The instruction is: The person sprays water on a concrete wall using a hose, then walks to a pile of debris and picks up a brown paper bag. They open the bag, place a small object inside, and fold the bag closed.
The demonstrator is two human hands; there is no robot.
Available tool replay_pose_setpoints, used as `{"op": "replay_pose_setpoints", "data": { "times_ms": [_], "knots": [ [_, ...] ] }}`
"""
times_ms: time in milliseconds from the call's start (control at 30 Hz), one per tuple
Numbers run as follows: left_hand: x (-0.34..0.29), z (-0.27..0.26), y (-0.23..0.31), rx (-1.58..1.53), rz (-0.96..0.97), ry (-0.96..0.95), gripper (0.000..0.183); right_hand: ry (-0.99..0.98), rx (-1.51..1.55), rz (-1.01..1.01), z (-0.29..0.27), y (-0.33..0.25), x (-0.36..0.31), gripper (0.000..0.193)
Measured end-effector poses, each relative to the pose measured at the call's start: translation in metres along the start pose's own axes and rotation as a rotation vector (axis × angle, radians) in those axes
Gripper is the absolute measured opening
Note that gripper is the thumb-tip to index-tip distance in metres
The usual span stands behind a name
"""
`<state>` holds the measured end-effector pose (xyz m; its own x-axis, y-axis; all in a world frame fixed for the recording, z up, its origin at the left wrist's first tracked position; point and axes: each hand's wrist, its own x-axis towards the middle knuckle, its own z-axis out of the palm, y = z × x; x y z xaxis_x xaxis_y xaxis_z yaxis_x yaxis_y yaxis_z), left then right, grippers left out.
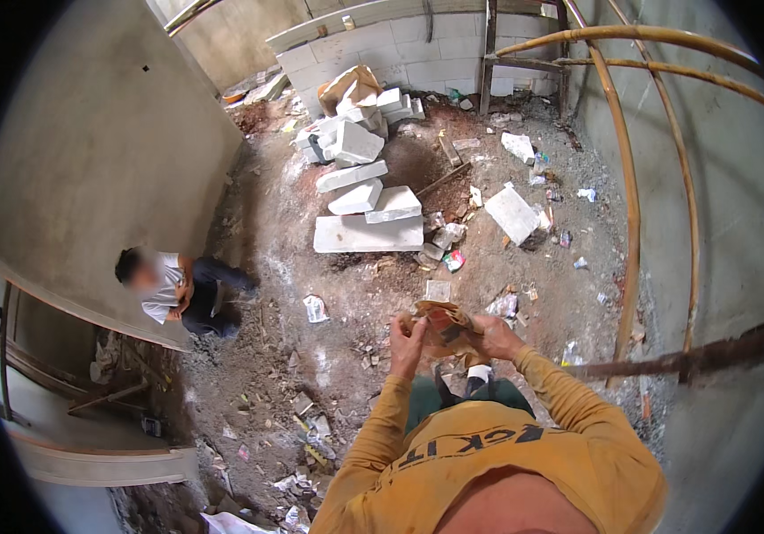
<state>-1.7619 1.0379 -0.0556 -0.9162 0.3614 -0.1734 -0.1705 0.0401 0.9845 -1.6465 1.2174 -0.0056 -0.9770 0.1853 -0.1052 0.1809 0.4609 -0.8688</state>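
Observation:
A crumpled brown paper-like bag or wrapper (459, 319), with a reddish-orange patch and a dark opening, is held up in front of my body. My left hand (407, 345) pinches its left edge between thumb and fingers. On the opposite side, my right hand (497, 339) is closed round the other edge. What lies inside the brown piece cannot be made out. Just beyond it, a small pale grey square piece (438, 290) lies on the dirt floor.
White blocks (368, 234) are heaped ahead, and a single block (513, 214) lies right of them. A person (164, 285) sits or crouches by the left wall. Bamboo poles (628, 205) stand at the right. Litter and rubble cover the ground.

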Motion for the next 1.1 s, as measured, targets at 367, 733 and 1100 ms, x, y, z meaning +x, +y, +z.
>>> {"op": "replay_pose_setpoints", "data": {
  "times_ms": [367,733,1100],
  "knots": [
    [0.189,0.107,0.021,-0.368,-0.314,0.350,0.047,-0.174,-0.253,-0.083,-0.069,0.052,0.201,0.031],
    [0.460,0.148,0.097,-0.249,-0.164,0.195,0.049,-0.129,0.248,0.178,-0.232,0.062,0.380,0.050],
    [0.585,0.072,0.039,-0.565,-0.079,0.586,0.048,0.149,0.287,0.338,-0.353,0.226,0.555,0.032]
  ]
}}
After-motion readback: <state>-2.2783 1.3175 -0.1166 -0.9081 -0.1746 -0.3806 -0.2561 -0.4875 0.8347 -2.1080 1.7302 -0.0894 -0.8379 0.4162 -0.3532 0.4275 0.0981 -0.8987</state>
